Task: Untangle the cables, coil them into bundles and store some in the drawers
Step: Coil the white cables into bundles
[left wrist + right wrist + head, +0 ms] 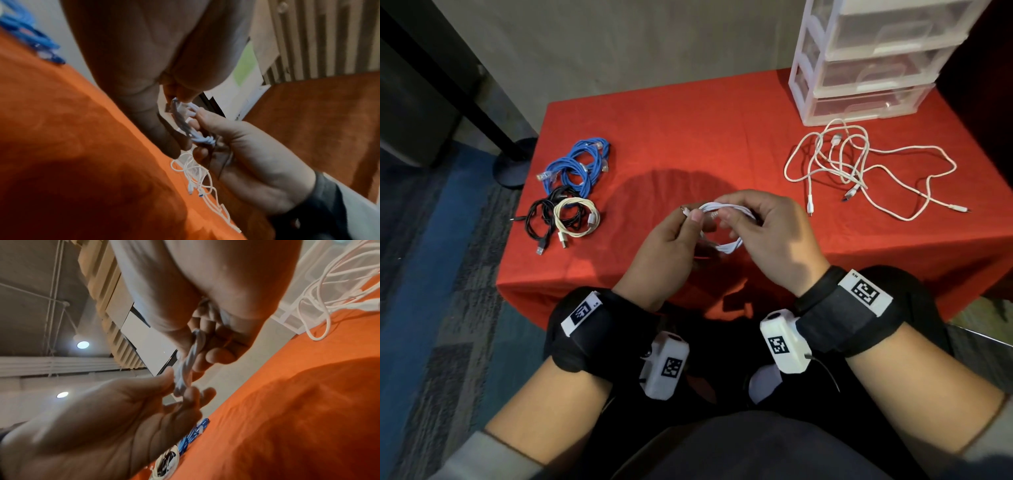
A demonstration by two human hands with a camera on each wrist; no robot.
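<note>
Red table (688,113) carries, far right, a clear three-drawer unit (866,65) with all drawers shut, a loose white tangle (859,164) just in front of it, and at left a blue coil (578,168) with a black coil (544,212) and a cream coil (577,217) just below it. Above the near-centre edge, left hand (671,240) and right hand (767,233) both pinch a small white coil (726,226), fingers curled round its loops, held clear of the cloth. Wrist straps carry square code tags (864,291); tiny lettering beside them is unreadable.
</note>
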